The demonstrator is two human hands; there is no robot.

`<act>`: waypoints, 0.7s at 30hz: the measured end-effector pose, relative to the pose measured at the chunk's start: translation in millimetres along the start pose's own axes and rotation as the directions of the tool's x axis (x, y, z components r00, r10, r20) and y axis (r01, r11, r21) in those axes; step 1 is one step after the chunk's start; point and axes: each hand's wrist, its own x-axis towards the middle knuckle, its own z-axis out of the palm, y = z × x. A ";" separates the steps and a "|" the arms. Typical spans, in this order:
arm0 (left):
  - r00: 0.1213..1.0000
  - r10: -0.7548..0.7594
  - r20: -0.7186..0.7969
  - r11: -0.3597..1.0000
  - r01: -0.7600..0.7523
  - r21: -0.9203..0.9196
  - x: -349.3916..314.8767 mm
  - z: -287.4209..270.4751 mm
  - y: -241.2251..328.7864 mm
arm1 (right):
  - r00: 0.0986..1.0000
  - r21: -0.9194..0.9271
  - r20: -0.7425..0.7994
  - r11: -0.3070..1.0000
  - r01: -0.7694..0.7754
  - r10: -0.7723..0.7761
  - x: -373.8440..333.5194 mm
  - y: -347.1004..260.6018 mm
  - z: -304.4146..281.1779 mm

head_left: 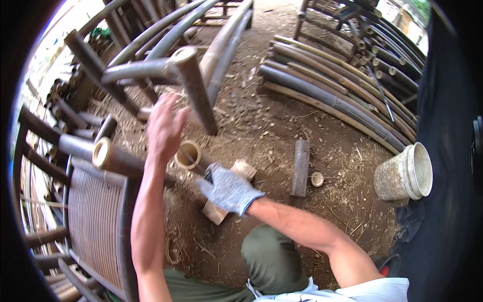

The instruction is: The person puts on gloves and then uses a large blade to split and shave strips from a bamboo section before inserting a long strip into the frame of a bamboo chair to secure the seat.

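Note:
My bare left hand (166, 128) is raised, fingers stretched and slightly blurred, beside the upright end of a bamboo frame (196, 93). I cannot make out whether it touches the frame. In a grey glove with a blue cuff, my right hand (229, 190) closes around the dark handle of what looks like a knife. Its thin blade (186, 155) crosses in front of the open end of a bamboo tube (177, 160). Under the glove, a wooden block (216, 214) lies on the dirt; the glove hides its middle.
To the right of my hands lie a short dark bamboo piece (300, 168) and a small bamboo ring (317, 179). A dirty white bucket (395, 176) stands farther right. Long bamboo poles (327, 95) are stacked behind. A slatted bamboo panel (95, 219) is close on my left.

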 end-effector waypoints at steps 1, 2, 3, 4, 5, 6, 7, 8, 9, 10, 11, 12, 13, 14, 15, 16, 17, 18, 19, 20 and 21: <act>0.987 -0.075 -0.142 0.983 0.049 -0.174 -17.2 -4.0 4.1 | 0.993 0.038 -0.120 0.999 0.020 -0.016 6.3 6.5 5.4; 0.938 -0.227 -0.263 0.942 0.143 -0.304 -39.3 -8.0 10.9 | 0.995 0.185 -0.085 0.982 -0.040 0.056 3.1 6.1 11.9; 0.894 -0.432 -0.117 0.844 0.354 -0.404 -70.9 -8.3 19.1 | 1.000 0.270 -0.010 0.963 -0.016 0.020 7.4 8.5 8.8; 0.814 -0.581 0.009 0.708 0.511 -0.487 -95.6 -9.1 28.3 | 0.990 0.269 -0.034 0.953 0.138 -0.134 6.1 11.0 -0.4; 0.763 -0.612 0.208 0.592 0.617 -0.519 -125.8 -8.6 35.4 | 0.934 0.290 -0.054 0.889 0.353 -0.354 5.3 14.9 -6.9; 0.720 -0.648 0.248 0.600 0.683 -0.417 -139.1 1.1 33.6 | 0.813 0.211 -0.083 0.787 0.580 -0.576 5.4 27.4 -20.7; 0.758 -0.625 0.188 0.699 0.650 -0.297 -155.6 8.0 34.9 | 0.827 0.157 -0.123 0.812 0.562 -0.549 4.6 46.8 -30.8; 0.720 -0.657 0.226 0.570 0.670 -0.476 -163.8 10.1 30.4 | 0.895 0.130 -0.227 0.899 0.418 -0.383 0.0 75.4 -48.2; 0.791 -0.573 0.215 0.683 0.606 -0.408 -167.7 15.1 25.9 | 0.909 -0.009 -0.395 0.990 0.141 -0.133 -3.7 111.2 -60.5; 0.750 -0.617 0.239 0.685 0.661 -0.307 -172.2 16.1 24.5 | 0.800 -0.137 -0.584 0.955 -0.261 0.135 -10.2 151.2 -69.3; 0.679 -0.699 0.226 0.660 0.734 -0.163 -168.8 19.1 21.2 | 0.646 -0.144 -0.682 0.803 -0.578 0.343 -19.8 195.4 -75.4; 0.678 -0.699 0.227 0.627 0.734 -0.259 -167.2 15.6 19.4 | 0.487 -0.031 -0.611 0.596 -0.802 0.624 -30.0 238.3 -72.5; 0.595 -0.756 0.272 0.535 0.802 -0.266 -162.3 14.6 18.4 | 0.363 0.069 -0.531 0.466 -0.882 0.766 -41.1 278.4 -68.8; 0.574 -0.768 0.283 0.499 0.814 -0.297 -158.6 9.2 17.8 | 0.389 -0.012 -0.613 0.484 -0.875 0.688 -45.8 310.5 -57.1; 0.639 -0.728 0.249 0.564 0.764 -0.314 -155.0 4.8 18.8 | 0.394 -0.094 -0.668 0.453 -0.887 0.632 -49.7 334.9 -46.7; 0.657 -0.703 0.272 0.580 0.751 -0.316 -151.2 -1.2 18.6 | 0.429 -0.034 -0.635 0.532 -0.846 0.642 -50.3 352.4 -47.9; 0.651 -0.692 0.311 0.573 0.758 -0.312 -148.2 -5.7 19.1 | 0.464 0.008 -0.593 0.581 -0.814 0.658 -49.8 361.6 -50.2; 0.690 -0.661 0.294 0.642 0.723 -0.255 -146.7 -10.0 20.3 | 0.474 0.152 -0.558 0.646 -0.748 0.681 -49.3 363.0 -54.4; 0.666 -0.655 0.356 0.649 0.738 -0.185 -144.7 -14.2 20.4 | 0.493 0.329 -0.450 0.651 -0.684 0.745 -46.4 357.5 -60.1; 0.725 -0.565 0.394 0.716 0.668 -0.202 -143.7 -15.2 21.8 | 0.577 0.670 -0.230 0.557 -0.490 0.784 -47.7 345.9 -68.2; 0.707 -0.544 0.451 0.733 0.663 -0.155 -142.7 -16.7 22.9 | 0.644 0.890 -0.072 0.340 -0.303 0.762 -49.7 330.8 -79.9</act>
